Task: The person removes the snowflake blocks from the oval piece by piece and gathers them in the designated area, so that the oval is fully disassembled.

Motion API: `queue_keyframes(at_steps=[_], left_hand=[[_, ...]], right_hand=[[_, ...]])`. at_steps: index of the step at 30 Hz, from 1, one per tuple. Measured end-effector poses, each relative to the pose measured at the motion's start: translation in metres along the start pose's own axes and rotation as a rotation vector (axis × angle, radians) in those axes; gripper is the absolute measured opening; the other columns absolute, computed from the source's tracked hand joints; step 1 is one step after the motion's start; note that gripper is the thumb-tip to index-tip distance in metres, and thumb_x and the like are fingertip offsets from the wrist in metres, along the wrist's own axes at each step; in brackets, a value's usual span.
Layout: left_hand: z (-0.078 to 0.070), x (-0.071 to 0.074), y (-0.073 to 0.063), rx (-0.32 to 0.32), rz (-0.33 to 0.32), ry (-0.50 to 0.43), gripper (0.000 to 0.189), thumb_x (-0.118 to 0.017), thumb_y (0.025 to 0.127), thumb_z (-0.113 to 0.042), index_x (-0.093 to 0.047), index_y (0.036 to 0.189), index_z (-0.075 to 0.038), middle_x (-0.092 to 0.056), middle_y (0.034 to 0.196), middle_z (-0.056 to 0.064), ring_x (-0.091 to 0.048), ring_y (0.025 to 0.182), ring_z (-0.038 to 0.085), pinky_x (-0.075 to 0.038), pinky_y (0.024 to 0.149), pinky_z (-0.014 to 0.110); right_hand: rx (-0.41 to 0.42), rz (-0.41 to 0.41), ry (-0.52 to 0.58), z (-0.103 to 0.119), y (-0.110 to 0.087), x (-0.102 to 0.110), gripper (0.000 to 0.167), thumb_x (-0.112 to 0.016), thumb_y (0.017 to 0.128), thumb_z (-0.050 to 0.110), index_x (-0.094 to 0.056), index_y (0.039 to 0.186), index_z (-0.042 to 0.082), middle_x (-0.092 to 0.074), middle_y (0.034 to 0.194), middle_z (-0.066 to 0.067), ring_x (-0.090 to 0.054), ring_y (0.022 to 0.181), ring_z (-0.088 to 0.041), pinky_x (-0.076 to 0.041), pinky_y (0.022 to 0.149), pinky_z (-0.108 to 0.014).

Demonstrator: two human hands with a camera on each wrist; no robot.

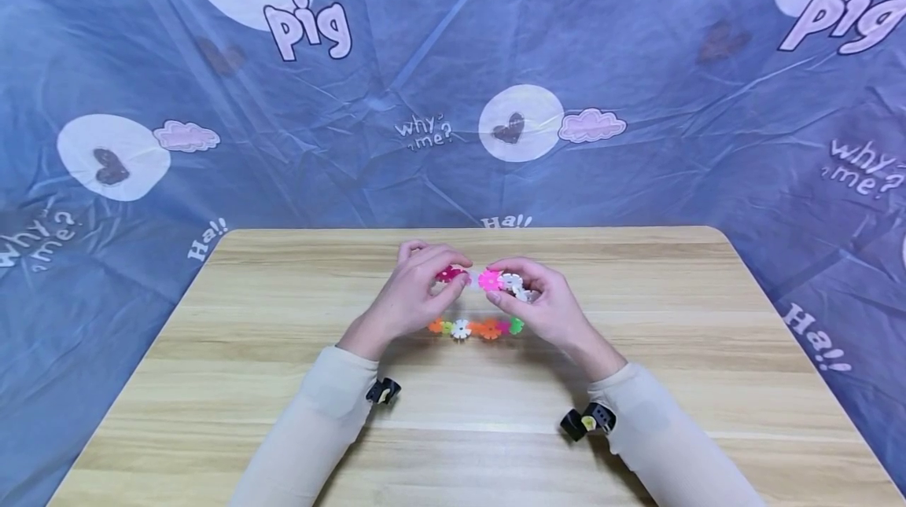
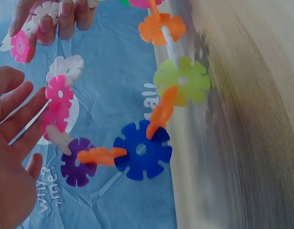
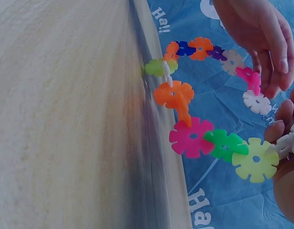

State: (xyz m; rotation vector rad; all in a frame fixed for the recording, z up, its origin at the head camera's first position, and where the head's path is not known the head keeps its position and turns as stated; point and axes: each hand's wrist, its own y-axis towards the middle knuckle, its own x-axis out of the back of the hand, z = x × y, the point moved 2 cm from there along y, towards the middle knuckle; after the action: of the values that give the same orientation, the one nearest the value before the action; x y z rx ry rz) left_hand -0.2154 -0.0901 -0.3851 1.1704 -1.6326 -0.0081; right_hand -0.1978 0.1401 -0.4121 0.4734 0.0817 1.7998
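Notably, the left hand [image 1: 414, 287] and right hand [image 1: 543, 299] pinched opposite ends of the flower chain [image 3: 192, 137], white tip [image 3: 256, 102] facing pink tip [image 1: 491, 281], just apart.

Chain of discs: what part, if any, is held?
The chain, near both ends: left grip on pink discs, right grip on the pink end disc.

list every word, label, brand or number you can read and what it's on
"pig", repeated on the blue printed fabric backdrop.
"why me?", repeated on that backdrop.
"Ha!!", repeated there too.
No text shows on the chain of multicoloured flower-shaped plastic discs.
Any marking on the black wrist-worn cameras is too small to read.
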Motion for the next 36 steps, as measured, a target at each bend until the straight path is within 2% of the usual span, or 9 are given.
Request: queue_keyframes(at_steps=[9, 13, 16, 20, 24, 26, 28, 31, 36], left_hand=[[-0.006, 0.0, 0.001, -0.026, -0.041, -0.025, 0.011, -0.073, 0.1, -0.017, -0.078, 0.108, -0.011, -0.08, 0.107, 0.001, -0.069, 0.111, 0.021, -0.037, 0.103, 0.048], [-0.01, 0.001, 0.002, -0.01, -0.027, -0.048, 0.01, -0.073, 0.101, -0.019, -0.078, 0.107, -0.013, -0.08, 0.105, 0.0, -0.066, 0.107, 0.019, -0.036, 0.1, 0.045], [-0.014, 0.001, 0.003, 0.024, 0.0, -0.071, 0.012, -0.07, 0.103, -0.02, -0.079, 0.106, -0.012, -0.081, 0.103, 0.001, -0.067, 0.105, 0.02, -0.036, 0.1, 0.044], [-0.019, 0.003, 0.005, 0.107, 0.038, -0.11, 0.015, -0.069, 0.104, -0.021, -0.079, 0.104, -0.01, -0.08, 0.101, 0.002, -0.069, 0.102, 0.02, -0.039, 0.102, 0.045], [-0.025, 0.003, 0.006, 0.223, 0.072, -0.165, 0.017, -0.068, 0.103, -0.021, -0.079, 0.102, -0.009, -0.078, 0.095, 0.001, -0.066, 0.094, 0.016, -0.042, 0.102, 0.043], [-0.026, 0.003, 0.007, 0.283, 0.089, -0.206, 0.017, -0.067, 0.103, -0.02, -0.079, 0.1, -0.009, -0.076, 0.092, 0.001, -0.064, 0.088, 0.014, -0.048, 0.096, 0.038], [-0.027, 0.003, 0.006, 0.335, 0.1, -0.244, 0.018, -0.066, 0.103, -0.019, -0.08, 0.099, -0.008, -0.074, 0.088, 0.002, -0.062, 0.082, 0.012, -0.051, 0.086, 0.031], [-0.027, 0.003, 0.006, 0.391, 0.107, -0.298, 0.019, -0.065, 0.103, -0.018, -0.079, 0.099, -0.006, -0.075, 0.088, 0.004, -0.062, 0.078, 0.012, -0.054, 0.073, 0.026], [-0.026, 0.004, 0.005, 0.466, 0.103, -0.344, 0.02, -0.065, 0.105, -0.02, -0.079, 0.103, -0.007, -0.078, 0.096, 0.005, -0.064, 0.083, 0.014, -0.055, 0.078, 0.029]], right_hand=[[0.012, 0.017, -0.01, 0.0, 0.001, 0.0, 0.039, -0.081, 0.093, 0.005, -0.072, 0.13, 0.005, -0.077, 0.122, -0.017, -0.068, 0.089, -0.012, -0.058, 0.073, -0.026], [0.015, 0.024, -0.025, 0.002, 0.001, -0.001, 0.039, -0.081, 0.093, 0.008, -0.072, 0.131, 0.006, -0.077, 0.123, -0.016, -0.069, 0.09, -0.013, -0.059, 0.074, -0.027], [0.015, 0.028, -0.032, 0.004, 0.001, -0.002, 0.039, -0.081, 0.094, 0.009, -0.072, 0.131, 0.007, -0.077, 0.124, -0.016, -0.07, 0.091, -0.014, -0.061, 0.075, -0.029], [0.028, 0.028, -0.046, 0.006, 0.001, -0.002, 0.039, -0.081, 0.094, 0.008, -0.073, 0.131, 0.007, -0.077, 0.126, -0.014, -0.07, 0.098, -0.013, -0.06, 0.083, -0.029], [0.042, 0.03, -0.061, 0.007, 0.001, -0.003, 0.039, -0.081, 0.093, 0.008, -0.073, 0.131, 0.008, -0.077, 0.127, -0.013, -0.069, 0.102, -0.013, -0.058, 0.087, -0.028], [0.041, 0.034, -0.062, 0.007, 0.0, -0.003, 0.04, -0.081, 0.093, 0.008, -0.072, 0.131, 0.007, -0.076, 0.127, -0.013, -0.069, 0.1, -0.013, -0.058, 0.085, -0.028], [0.036, 0.039, -0.06, 0.006, 0.0, -0.003, 0.041, -0.082, 0.092, 0.007, -0.072, 0.132, 0.007, -0.076, 0.127, -0.014, -0.069, 0.098, -0.014, -0.058, 0.083, -0.028], [0.009, 0.052, -0.046, 0.004, -0.002, -0.002, 0.044, -0.083, 0.092, 0.008, -0.07, 0.135, 0.007, -0.076, 0.127, -0.014, -0.07, 0.097, -0.015, -0.06, 0.083, -0.029], [-0.037, 0.076, -0.025, 0.002, -0.005, 0.003, 0.047, -0.084, 0.092, 0.01, -0.069, 0.137, 0.009, -0.076, 0.131, -0.01, -0.072, 0.113, -0.02, -0.059, 0.098, -0.029]])
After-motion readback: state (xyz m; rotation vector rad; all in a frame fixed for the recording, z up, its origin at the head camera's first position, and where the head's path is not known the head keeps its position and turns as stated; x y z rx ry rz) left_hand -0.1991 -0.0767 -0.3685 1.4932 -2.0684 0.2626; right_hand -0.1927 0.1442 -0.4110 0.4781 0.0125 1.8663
